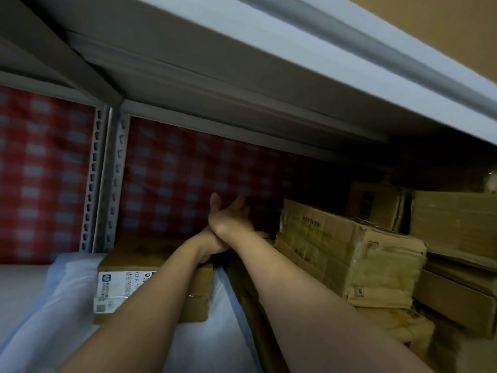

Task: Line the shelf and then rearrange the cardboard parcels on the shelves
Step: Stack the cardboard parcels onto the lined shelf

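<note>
Head view, left hand (212, 247) grip seemingly on parcel (150, 284), right hand (231, 214) released

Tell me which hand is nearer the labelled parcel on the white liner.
Left. The left hand rests on the far right corner of the labelled parcel, partly hidden by the right wrist. The right hand is raised beyond it, near the checked back cloth.

Storeroom: metal shelving (102, 179), stacked cardboard parcels (349, 254).
</note>
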A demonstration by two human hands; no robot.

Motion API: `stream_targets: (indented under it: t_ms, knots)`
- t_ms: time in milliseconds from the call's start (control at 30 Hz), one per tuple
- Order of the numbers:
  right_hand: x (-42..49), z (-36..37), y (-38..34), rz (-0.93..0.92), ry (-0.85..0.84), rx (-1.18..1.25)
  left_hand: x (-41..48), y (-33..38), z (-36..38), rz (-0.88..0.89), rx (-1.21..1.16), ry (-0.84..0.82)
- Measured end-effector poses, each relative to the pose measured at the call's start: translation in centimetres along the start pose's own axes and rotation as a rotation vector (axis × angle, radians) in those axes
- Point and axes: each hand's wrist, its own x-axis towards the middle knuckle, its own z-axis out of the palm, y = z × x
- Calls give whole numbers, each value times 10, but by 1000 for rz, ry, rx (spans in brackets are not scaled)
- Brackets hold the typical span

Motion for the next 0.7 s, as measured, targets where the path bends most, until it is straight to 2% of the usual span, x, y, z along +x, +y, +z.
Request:
stream_targets:
  t_ms: [100, 133, 300, 433, 600, 700]
  knots:
    - [1, 4, -2, 6, 0, -9, 5, 6, 1, -152, -293, -34]
    - [1, 4, -3, 18, 13, -16, 3, 8, -1, -152, -352, -23]
    - [6, 3, 0, 128, 81, -157, 0, 18, -3, -120, -379, -54]
    - [13, 2, 4, 189, 85, -124, 10, 7, 6, -132, -182, -70]
    - [17, -11, 2, 154, 142, 168, 30, -2, 15, -85, 92, -24]
    - [15, -14, -3, 144, 165, 348, 37, -9, 19, -150, 135, 79]
